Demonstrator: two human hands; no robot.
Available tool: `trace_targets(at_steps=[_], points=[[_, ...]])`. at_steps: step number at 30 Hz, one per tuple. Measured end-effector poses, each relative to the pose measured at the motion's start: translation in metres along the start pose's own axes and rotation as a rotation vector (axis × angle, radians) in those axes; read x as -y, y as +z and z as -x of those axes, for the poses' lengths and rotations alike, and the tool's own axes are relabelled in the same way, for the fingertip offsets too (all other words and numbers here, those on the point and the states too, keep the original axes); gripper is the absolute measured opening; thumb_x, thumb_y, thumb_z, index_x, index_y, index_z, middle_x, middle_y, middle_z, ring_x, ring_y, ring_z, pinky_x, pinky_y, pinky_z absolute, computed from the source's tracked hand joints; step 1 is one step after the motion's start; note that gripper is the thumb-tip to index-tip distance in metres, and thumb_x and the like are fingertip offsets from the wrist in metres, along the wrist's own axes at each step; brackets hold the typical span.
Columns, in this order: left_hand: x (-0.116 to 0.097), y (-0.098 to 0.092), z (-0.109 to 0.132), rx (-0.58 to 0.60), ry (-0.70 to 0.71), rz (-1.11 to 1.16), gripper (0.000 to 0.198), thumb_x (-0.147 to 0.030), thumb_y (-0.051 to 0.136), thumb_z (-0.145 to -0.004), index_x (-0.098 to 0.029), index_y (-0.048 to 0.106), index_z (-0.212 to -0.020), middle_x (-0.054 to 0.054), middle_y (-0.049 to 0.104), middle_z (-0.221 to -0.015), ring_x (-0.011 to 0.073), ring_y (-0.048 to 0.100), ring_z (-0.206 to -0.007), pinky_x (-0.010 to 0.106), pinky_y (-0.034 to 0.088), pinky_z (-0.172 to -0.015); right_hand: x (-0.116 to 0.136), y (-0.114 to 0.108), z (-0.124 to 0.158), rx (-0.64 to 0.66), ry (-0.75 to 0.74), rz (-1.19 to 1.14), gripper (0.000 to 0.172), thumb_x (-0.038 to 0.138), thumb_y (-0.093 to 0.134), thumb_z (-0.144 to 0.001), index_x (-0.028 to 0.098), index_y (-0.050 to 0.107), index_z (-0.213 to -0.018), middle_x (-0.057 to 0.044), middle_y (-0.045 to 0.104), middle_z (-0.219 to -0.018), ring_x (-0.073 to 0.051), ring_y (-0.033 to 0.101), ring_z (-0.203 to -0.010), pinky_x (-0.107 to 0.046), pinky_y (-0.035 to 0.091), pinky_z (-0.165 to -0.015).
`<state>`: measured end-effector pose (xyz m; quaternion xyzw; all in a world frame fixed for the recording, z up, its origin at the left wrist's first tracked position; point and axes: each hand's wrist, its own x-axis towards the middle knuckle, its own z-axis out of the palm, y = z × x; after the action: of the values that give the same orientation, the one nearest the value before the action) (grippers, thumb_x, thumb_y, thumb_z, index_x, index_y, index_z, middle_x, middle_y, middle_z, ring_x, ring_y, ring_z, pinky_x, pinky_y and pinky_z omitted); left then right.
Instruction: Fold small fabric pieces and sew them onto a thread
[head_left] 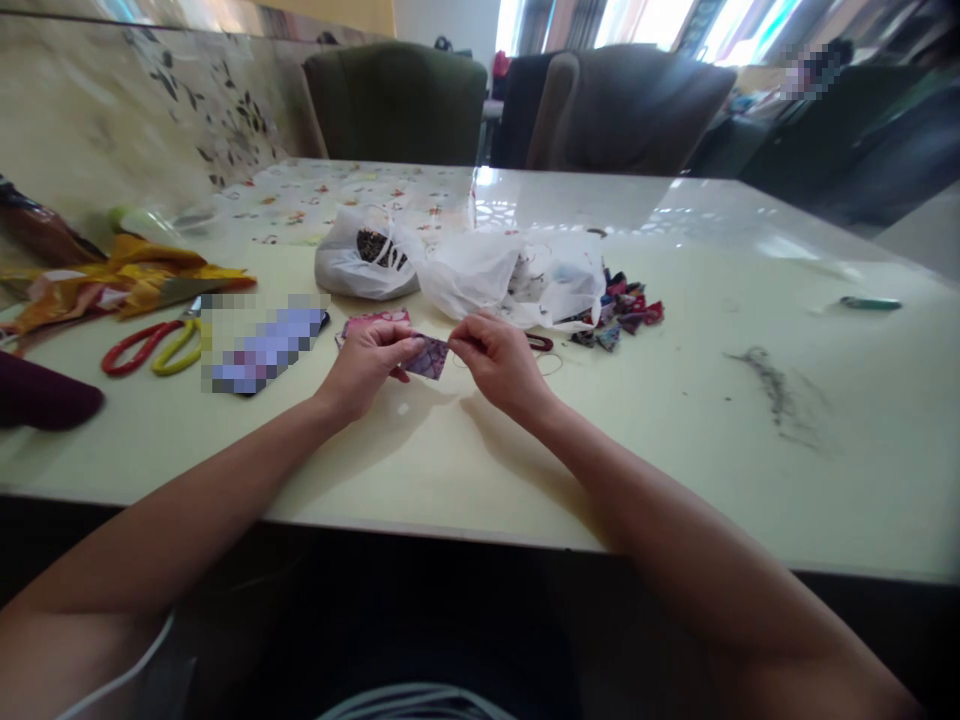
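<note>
My left hand pinches a small patterned piece of purple-grey cloth above the table. At the cloth's right edge, my right hand has its thumb and fingertips pressed together; whatever is between them is too small to make out. Behind my left hand lie pink-red patterned pieces of cloth. Just right of my right hand are a dark red looped object and a thin curved thread.
White plastic bags stand behind my hands, with small gathered cloth pieces to their right. Scissors, a phone and yellow-orange cloth lie left. Loose dark threads and a green tool lie right.
</note>
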<state>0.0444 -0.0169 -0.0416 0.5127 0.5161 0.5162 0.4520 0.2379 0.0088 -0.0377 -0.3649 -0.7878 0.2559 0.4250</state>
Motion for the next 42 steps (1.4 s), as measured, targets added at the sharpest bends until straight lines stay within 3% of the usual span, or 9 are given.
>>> trace_targets(at_steps=[6, 19, 22, 25, 29, 42], points=[[0.0004, -0.0003, 0.0007, 0.016, 0.037, -0.019, 0.03, -0.041, 0.085, -0.068, -0.015, 0.076, -0.079, 0.003, 0.068, -0.075, 0.0136, 0.061, -0.065, 0.023, 0.05, -0.052, -0.0014, 0.0015, 0.0004, 0.006, 0.011, 0.049, 0.012, 0.015, 0.062, -0.088, 0.016, 0.068, -0.077, -0.002, 0.06, -0.078, -0.013, 0.052, -0.071, -0.028, 0.037, -0.07], [0.0004, -0.0006, 0.0018, 0.031, 0.085, -0.068, 0.027, -0.039, 0.083, -0.071, -0.014, 0.077, -0.08, 0.004, 0.068, -0.076, 0.0135, 0.061, -0.067, 0.023, 0.051, -0.053, -0.0028, 0.0022, 0.0001, 0.044, 0.011, 0.061, 0.013, 0.016, 0.062, -0.087, 0.017, 0.065, -0.075, -0.002, 0.062, -0.077, -0.014, 0.053, -0.071, -0.028, 0.038, -0.07], [0.0, -0.0014, 0.0017, 0.04, 0.115, -0.092, 0.027, -0.039, 0.083, -0.072, -0.014, 0.077, -0.081, 0.004, 0.069, -0.076, 0.0136, 0.061, -0.067, 0.023, 0.051, -0.053, -0.0028, 0.0033, 0.0006, 0.052, 0.056, 0.032, 0.007, 0.016, 0.063, -0.087, 0.017, 0.07, -0.089, 0.0, 0.061, -0.072, -0.013, 0.051, -0.069, -0.028, 0.038, -0.07], [0.0004, -0.002, 0.0009, 0.048, 0.139, -0.112, 0.026, -0.038, 0.082, -0.073, -0.014, 0.078, -0.082, 0.004, 0.069, -0.075, 0.0131, 0.061, -0.066, 0.022, 0.051, -0.053, -0.002, 0.0037, 0.0008, 0.089, 0.074, -0.009, 0.015, 0.016, 0.062, -0.088, 0.017, 0.072, -0.1, 0.0, 0.064, -0.074, -0.013, 0.053, -0.07, -0.027, 0.039, -0.071], [0.0015, -0.0017, -0.0002, 0.061, 0.154, -0.117, 0.026, -0.038, 0.082, -0.074, -0.014, 0.078, -0.082, 0.004, 0.07, -0.075, 0.0125, 0.061, -0.065, 0.023, 0.052, -0.053, -0.0011, 0.0033, 0.0005, 0.114, 0.05, -0.011, 0.013, 0.014, 0.059, -0.088, 0.016, 0.072, -0.087, -0.002, 0.069, -0.081, -0.014, 0.055, -0.074, -0.027, 0.039, -0.073], [0.003, 0.0004, 0.0008, 0.043, 0.177, -0.112, 0.026, -0.037, 0.085, -0.072, -0.014, 0.075, -0.078, 0.004, 0.07, -0.075, 0.0134, 0.063, -0.064, 0.024, 0.054, -0.054, 0.0026, 0.0047, 0.0022, 0.07, 0.066, 0.048, 0.011, 0.015, 0.056, -0.085, 0.017, 0.065, -0.079, -0.001, 0.065, -0.074, -0.014, 0.051, -0.07, -0.027, 0.037, -0.07]])
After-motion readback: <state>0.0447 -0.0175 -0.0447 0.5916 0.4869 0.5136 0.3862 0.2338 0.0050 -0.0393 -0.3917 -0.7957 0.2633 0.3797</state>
